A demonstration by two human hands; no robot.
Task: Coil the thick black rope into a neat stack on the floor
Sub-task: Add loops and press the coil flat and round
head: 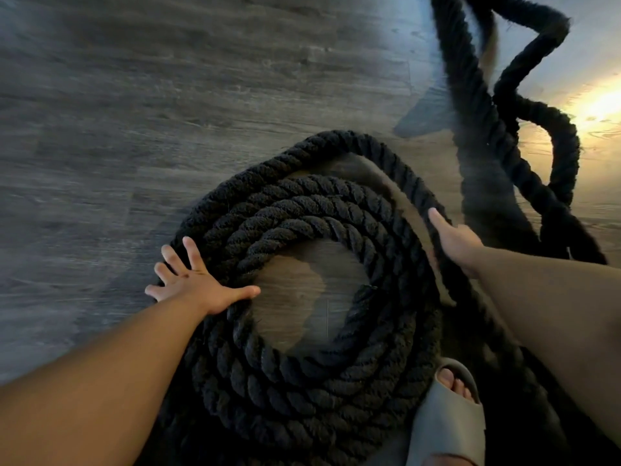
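Head view: thick black twisted rope [302, 375] coiled in stacked rings on grey wood-grain floor [134, 95] — loose tail trailing upper right; left hand [198, 280] flat, fingers spread, on coil; right hand [453, 240] against outermost loop — grip indiscernible.

Left hand [198, 284] splayed flat; right hand [453, 240] outstretched, grip unclear.

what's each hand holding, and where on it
The left hand holds nothing: it presses flat on the coil, left side. The right hand touches the outermost loop; its grip cannot be told.
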